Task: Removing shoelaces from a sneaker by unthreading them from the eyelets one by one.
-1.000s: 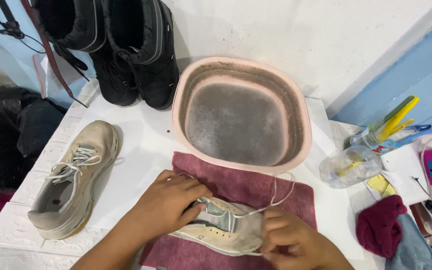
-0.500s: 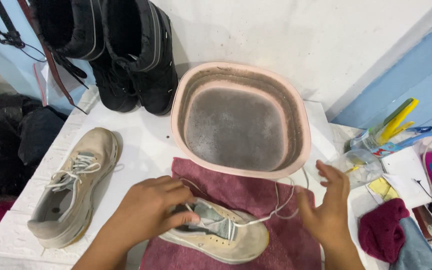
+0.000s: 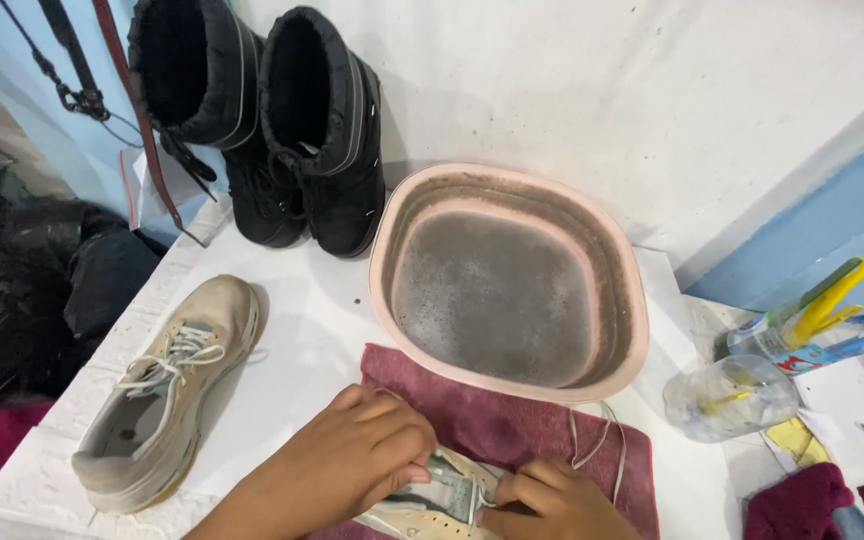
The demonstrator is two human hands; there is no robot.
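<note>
- At twelve o'clock from our hands sits the round pink plastic basin [image 3: 508, 282], full of murky grey soapy water; a knock as we work could slop it over the white tabletop [image 3: 302, 330].
- At ten o'clock stands the pair of tall black padded boots [image 3: 272, 120] against the wall, well apart from us.
- Under our hands lies the maroon cloth towel [image 3: 512, 425], touching the basin's near rim.
- At nine o'clock rests the beige laced sneaker [image 3: 167, 390], on its sole, unheld.
- At six o'clock, on the towel, is the cream perforated sneaker [image 3: 422, 512]; our left hand [image 3: 352, 460] is clamped over its tongue, our right hand [image 3: 552, 500] pinching at the eyelets.
- Its white lace [image 3: 597, 445] trails toward the basin; a hard pull could flick it into the dirty water, we judge.
</note>
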